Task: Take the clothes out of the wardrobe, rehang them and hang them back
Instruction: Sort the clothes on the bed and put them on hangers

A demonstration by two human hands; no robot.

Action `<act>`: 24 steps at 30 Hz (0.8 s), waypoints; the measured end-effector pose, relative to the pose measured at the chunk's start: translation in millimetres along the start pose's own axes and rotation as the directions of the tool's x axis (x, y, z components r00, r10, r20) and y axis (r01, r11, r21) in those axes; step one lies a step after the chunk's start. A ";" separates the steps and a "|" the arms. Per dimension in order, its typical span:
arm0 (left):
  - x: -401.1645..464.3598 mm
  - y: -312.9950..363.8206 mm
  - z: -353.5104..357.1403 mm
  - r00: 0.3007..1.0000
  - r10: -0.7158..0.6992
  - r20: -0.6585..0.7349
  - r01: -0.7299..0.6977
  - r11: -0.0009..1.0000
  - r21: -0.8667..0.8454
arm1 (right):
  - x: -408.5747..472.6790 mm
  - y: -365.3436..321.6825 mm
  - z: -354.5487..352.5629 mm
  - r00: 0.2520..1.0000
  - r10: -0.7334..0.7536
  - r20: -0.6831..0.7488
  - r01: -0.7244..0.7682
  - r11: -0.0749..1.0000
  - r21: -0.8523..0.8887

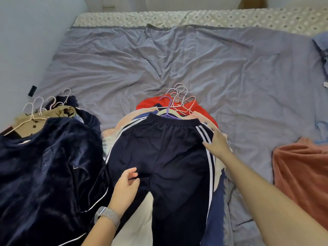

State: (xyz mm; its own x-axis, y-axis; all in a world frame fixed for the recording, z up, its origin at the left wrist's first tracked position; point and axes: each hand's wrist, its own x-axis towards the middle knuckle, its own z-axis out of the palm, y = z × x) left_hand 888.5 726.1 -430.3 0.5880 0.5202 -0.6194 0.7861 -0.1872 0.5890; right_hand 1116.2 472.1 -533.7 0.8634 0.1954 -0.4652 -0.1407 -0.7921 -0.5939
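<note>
The navy track pants (159, 157) lie on top of the middle pile on the bed (177, 59). The right hand (215, 143) presses flat on the striped side; the left hand (126, 183), loosely open, holds nothing. Smooth them flat before threading the purple hanger (167, 110). The tangled hooks above and the velvet pile (44, 166) on the left crowd the space.

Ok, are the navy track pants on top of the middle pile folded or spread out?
Spread out: the navy track pants lie flat, waistband and both striped sides visible.
</note>
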 end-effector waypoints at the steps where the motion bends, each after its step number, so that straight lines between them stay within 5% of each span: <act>1: 0.3 -3.9 -0.1 1.000 -0.014 -0.007 0.014 1.000 -0.004 | 11.3 -4.7 -0.8 1.000 0.009 0.010 -0.009 1.000 0.005; 5: 3.0 -17.0 0.8 0.998 -0.063 -0.017 0.063 0.998 -0.016 | 51.5 -6.4 13.5 0.994 0.074 0.078 -0.072 0.997 -0.021; 11: 6.5 -20.0 18.2 0.997 -0.075 -0.031 0.073 0.996 -0.053 | 40.3 -19.4 31.6 0.989 0.118 -0.091 -0.113 0.992 0.064; 15: -9.6 -5.2 29.4 0.995 0.033 -0.092 -0.038 0.998 -0.051 | -21.6 -34.7 29.3 0.990 -0.006 -0.138 0.017 0.997 0.080; 18: -19.3 19.7 18.5 0.889 0.342 -0.305 -0.299 0.937 0.178 | -86.5 -35.8 6.5 0.998 -0.006 -0.059 0.021 0.966 0.257; 21: -21.3 49.3 -11.9 0.734 0.576 -0.360 -0.375 0.786 0.492 | -151.1 -20.4 -29.8 1.000 0.020 0.008 -0.022 0.954 0.298; 24: -26.4 68.8 -37.0 0.830 0.551 -0.084 -0.385 0.676 0.628 | -212.1 -7.0 -58.0 0.999 -0.024 0.049 0.003 0.924 0.382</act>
State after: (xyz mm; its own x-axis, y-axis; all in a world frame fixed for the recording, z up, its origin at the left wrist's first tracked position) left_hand 920.0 730.4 -354.3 0.9052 0.3992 -0.1460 0.4251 -0.8501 0.3110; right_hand 962.1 402.6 -392.8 0.8417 0.2425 -0.4825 -0.3122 -0.5106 -0.8011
